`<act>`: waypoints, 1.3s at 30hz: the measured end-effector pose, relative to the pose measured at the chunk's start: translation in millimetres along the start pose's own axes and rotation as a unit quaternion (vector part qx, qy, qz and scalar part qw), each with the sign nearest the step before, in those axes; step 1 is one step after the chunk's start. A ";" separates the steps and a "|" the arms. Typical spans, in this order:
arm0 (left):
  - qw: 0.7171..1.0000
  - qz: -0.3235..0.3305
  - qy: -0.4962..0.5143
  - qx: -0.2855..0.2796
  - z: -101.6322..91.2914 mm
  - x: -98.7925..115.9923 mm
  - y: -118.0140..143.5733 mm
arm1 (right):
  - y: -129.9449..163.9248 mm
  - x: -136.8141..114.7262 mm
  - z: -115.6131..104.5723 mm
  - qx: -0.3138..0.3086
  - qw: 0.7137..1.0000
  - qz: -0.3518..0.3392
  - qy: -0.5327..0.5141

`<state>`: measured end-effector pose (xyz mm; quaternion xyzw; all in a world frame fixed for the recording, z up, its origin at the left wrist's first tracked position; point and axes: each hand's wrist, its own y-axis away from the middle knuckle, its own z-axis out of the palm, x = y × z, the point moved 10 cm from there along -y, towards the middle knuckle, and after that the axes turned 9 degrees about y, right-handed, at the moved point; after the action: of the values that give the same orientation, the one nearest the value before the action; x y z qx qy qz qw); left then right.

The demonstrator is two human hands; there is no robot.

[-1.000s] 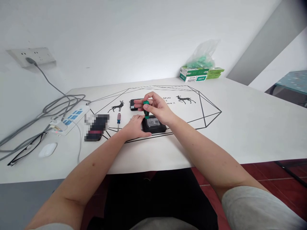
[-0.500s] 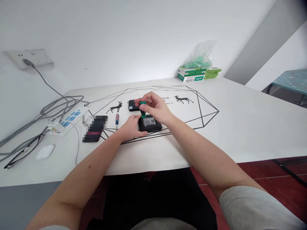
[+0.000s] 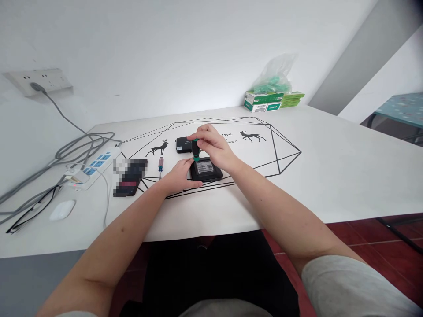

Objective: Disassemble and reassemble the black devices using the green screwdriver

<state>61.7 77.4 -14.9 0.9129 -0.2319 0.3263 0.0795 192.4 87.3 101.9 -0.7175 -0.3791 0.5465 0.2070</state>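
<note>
My right hand [image 3: 214,145] pinches the black-and-green handle of a screwdriver [image 3: 196,152] held upright. Its lower end stands over the far left corner of a flat black device [image 3: 206,176]; the tip itself I cannot make out. A printed label covers the middle of that device. Along its left side my left hand [image 3: 180,176] grips it, thumb on the near edge and fingers at the far left corner. Behind lies a black cover [image 3: 183,144], partly hidden by my right hand. A second screwdriver [image 3: 161,165], with a reddish and blue handle, rests left of my left hand.
A blurred-out dark phone-like object [image 3: 131,178] lies on the left of the table. Farther left are a power strip [image 3: 99,165] with grey cables, glasses [image 3: 35,207] and a white case [image 3: 62,210]. Green and white boxes [image 3: 263,100] stand against the wall under a plastic bag [image 3: 276,75].
My right fingers have shifted on the screwdriver handle, turning around it. My left hand and the black device keep their places, and the view has moved very slightly.
</note>
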 end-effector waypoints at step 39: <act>1.000 0.003 0.004 -0.004 1.1 -2.6 -1.1 | 6.4 0.9 2.2 0.056 0.997 0.035 0.039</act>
<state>61.1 79.1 -17.4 0.9105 -0.2361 0.3292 0.0831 192.4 83.7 96.2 -0.7382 -0.3139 0.5458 0.2422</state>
